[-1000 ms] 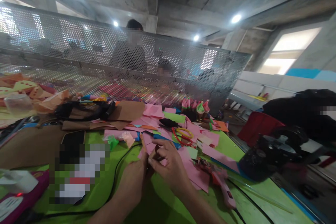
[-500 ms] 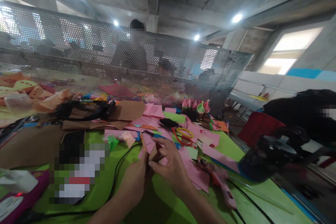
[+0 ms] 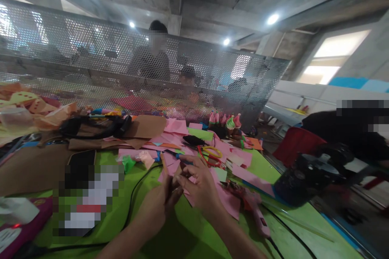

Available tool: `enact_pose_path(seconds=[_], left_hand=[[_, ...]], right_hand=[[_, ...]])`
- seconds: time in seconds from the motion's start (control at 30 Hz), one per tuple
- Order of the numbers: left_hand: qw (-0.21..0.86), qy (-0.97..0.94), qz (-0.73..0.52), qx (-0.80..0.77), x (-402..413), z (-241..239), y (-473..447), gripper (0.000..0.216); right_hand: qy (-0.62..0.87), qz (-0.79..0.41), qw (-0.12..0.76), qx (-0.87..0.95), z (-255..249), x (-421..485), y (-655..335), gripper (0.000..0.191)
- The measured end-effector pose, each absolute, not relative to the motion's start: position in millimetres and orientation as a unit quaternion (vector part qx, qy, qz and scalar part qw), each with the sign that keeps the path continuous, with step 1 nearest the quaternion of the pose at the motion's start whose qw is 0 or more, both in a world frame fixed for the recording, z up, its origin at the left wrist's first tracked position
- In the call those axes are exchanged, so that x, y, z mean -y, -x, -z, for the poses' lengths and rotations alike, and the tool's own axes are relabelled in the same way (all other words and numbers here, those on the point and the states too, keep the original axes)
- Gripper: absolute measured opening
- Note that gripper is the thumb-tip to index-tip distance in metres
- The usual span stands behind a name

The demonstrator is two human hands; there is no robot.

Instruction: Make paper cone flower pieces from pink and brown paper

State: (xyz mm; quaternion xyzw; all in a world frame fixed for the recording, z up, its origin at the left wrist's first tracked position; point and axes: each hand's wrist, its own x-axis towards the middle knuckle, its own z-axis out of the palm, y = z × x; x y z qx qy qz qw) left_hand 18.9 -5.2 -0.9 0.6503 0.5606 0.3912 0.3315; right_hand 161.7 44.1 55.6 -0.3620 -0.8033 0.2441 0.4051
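Note:
My left hand (image 3: 158,206) and my right hand (image 3: 199,184) meet low in the middle of the view, over the green table (image 3: 182,238). Both have their fingers curled and pinched together around a small piece at about the spot where the hands touch; it is too blurred to name. Pink paper sheets (image 3: 225,198) lie under and just beyond my right hand. Red and yellow scissor handles (image 3: 211,154) rest a little farther back.
A pink glue gun (image 3: 258,214) with a black cable lies right of my right wrist. Brown card (image 3: 146,126), a dark phone (image 3: 80,160) and scraps cover the left. A perforated metal screen (image 3: 121,73) stands behind, with people beyond it. A black device (image 3: 306,178) sits at the right edge.
My hands have stayed together at the same spot; my right hand's fingers shifted slightly over the left. The camera has tipped a little.

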Motion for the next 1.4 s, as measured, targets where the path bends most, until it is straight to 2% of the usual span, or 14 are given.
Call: enact_pose_path(seconds=[0.13, 0.37, 0.47, 0.83, 1.17, 1.4], left_hand=[[0.382, -0.630, -0.431, -0.521, 3.4, -0.9, -15.9, 0.037], [0.251, -0.666, -0.367, -0.599, -3.2, 13.4, -8.8, 0.031], [0.231, -0.676, -0.364, -0.598, -2.1, 11.5, -9.0, 0.031], [0.258, -0.663, -0.383, -0.589, -1.9, 2.4, -11.3, 0.027], [0.338, -0.618, -0.415, -0.576, -5.2, 4.1, -10.4, 0.036], [0.313, -0.619, -0.435, -0.574, -6.4, 2.2, -4.7, 0.028]], right_hand=[[0.374, -0.254, 0.418, 0.788, -60.8, -49.2, -167.4, 0.021], [0.371, -0.240, 0.448, 0.777, -59.0, -58.3, -174.5, 0.019], [0.375, -0.238, 0.448, 0.776, -58.9, -57.8, -174.6, 0.019], [0.363, -0.216, 0.466, 0.778, -57.0, -53.4, -171.2, 0.021], [0.371, -0.203, 0.467, 0.777, -60.5, -54.1, -172.5, 0.019], [0.395, -0.209, 0.479, 0.756, -58.7, -60.7, -179.6, 0.020]])
